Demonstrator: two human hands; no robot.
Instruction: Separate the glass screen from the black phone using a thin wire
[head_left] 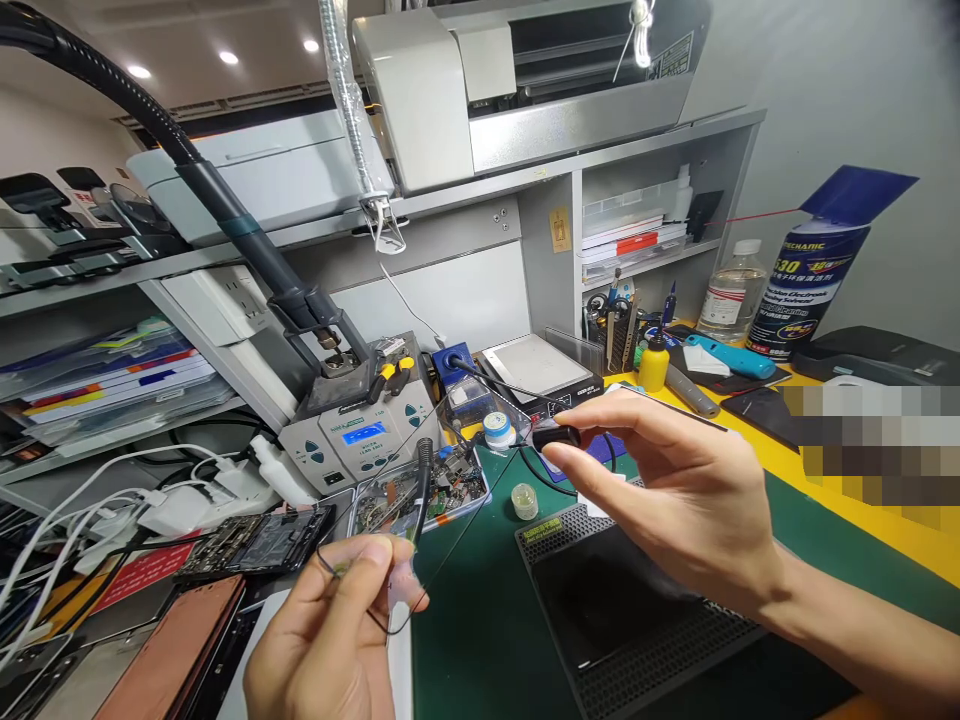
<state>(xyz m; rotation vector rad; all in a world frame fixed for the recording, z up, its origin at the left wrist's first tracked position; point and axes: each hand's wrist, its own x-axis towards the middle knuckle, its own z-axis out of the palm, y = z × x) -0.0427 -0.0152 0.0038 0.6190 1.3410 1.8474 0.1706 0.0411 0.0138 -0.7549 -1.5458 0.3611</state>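
Note:
My left hand (337, 620) is closed, pinching the lower left end of a clear sheet with a thin black border (474, 522), which looks like a phone screen glass. The sheet is held up at a tilt, and the bench shows through it. My right hand (667, 490) pinches a short black cylindrical piece (556, 437) between thumb and fingertips, close to the sheet's far right corner. Whether the piece touches the sheet I cannot tell. Under my right hand, a black phone-sized panel (615, 600) lies on a grey perforated mat (660, 670).
A tray of small parts (480, 490) stands behind the sheet, with a small round jar (524, 501) beside it. A soldering station (360, 440) is at the back left. Phone parts (172, 650) and white cables (82, 510) crowd the left. A spray can (806, 285) stands back right.

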